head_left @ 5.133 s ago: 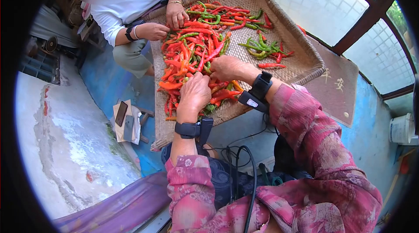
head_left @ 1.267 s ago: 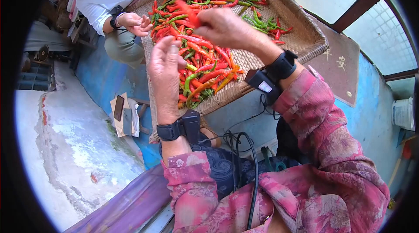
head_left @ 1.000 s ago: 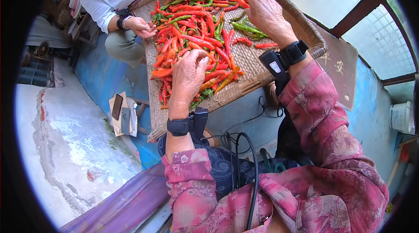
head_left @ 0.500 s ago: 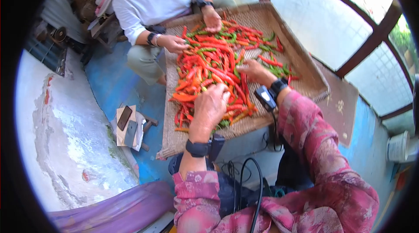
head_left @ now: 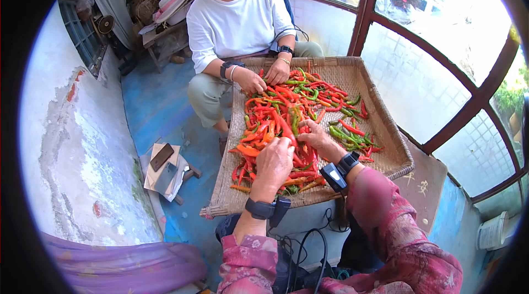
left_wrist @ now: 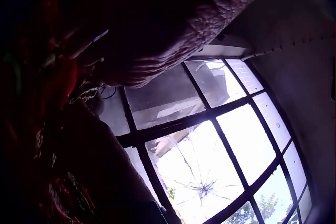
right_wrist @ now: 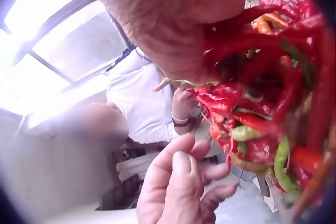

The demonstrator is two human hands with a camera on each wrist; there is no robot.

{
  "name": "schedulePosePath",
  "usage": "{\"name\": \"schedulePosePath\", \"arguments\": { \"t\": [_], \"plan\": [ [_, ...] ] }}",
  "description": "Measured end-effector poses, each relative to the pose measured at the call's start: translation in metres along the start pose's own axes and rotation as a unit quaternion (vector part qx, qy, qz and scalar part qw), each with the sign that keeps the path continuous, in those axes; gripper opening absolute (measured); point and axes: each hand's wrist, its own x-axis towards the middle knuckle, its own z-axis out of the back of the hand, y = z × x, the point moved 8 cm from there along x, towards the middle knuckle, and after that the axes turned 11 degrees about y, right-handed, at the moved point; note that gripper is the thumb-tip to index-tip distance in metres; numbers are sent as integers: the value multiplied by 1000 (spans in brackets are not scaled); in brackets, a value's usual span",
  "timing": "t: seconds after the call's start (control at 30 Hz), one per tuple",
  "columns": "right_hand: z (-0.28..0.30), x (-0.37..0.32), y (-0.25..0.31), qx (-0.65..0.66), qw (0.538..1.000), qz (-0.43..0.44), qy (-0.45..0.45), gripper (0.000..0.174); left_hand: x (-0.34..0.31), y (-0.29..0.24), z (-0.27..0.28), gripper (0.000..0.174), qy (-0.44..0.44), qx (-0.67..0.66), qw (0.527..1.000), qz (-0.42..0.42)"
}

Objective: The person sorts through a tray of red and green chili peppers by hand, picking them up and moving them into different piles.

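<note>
A heap of red, orange and green chili peppers (head_left: 262,139) lies in a shallow woven tray (head_left: 223,192). My left hand (head_left: 275,162) hovers over the near side of the heap. In the right wrist view that left hand (right_wrist: 176,192) shows loosely bent fingers, nothing visible between them. To its right, my right hand (head_left: 320,141) reaches into the heap beside a blurred green chili pepper (head_left: 296,119). Red chili peppers (right_wrist: 247,45) stick out from under my right hand (right_wrist: 173,14) as it grips them, its fingertips hidden. The left wrist view is dark.
Across the tray a person in a white top (head_left: 239,18) has both hands (head_left: 253,80) on the far peppers. A smaller green and red pile (head_left: 350,137) lies at the tray's right. A stool (head_left: 165,167) bearing two phones stands left; cables (head_left: 306,250) hang below.
The head view has tilted up. My right hand, over the tray's right part a second ago with a red chili pepper, is back at the heap. The other person's hands have returned to the peppers.
</note>
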Motion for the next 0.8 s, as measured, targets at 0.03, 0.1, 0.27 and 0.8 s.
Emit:
{"name": "schedulePosePath", "arguments": {
  "t": [0.03,0.1,0.27,0.8],
  "plan": [
    [-3,1,1,-20,998,50,20,37,1,2,2,16,-1,0,1000,-2],
    [-14,-1,8,-180,980,75,36,34,-1,9,10,21,-54,-11,998,13],
    [-53,-48,45,-337,929,147,25,28,5,17,-3,32,4,-46,998,34],
    [-14,-54,51,42,995,64,66,24,8,24,-4,24,64,-398,914,54]
  ]
}}
